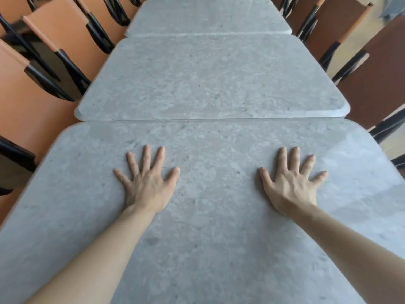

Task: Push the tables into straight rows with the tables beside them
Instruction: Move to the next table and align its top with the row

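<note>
Orange-backed chairs with black frames stand in a close row along the left side, their backs leaning in toward the grey stone-look tops. Darker brown chairs line the right side the same way. A strip of pale wooden floor shows behind the right-hand chairs.

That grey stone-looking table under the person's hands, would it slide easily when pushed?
Probably not easily: the near table has a thick stone-like top, so likely heavy. Both hands, left hand and right hand, lie flat with fingers spread; palms might slip on that smooth surface. It looks rigid.
</note>
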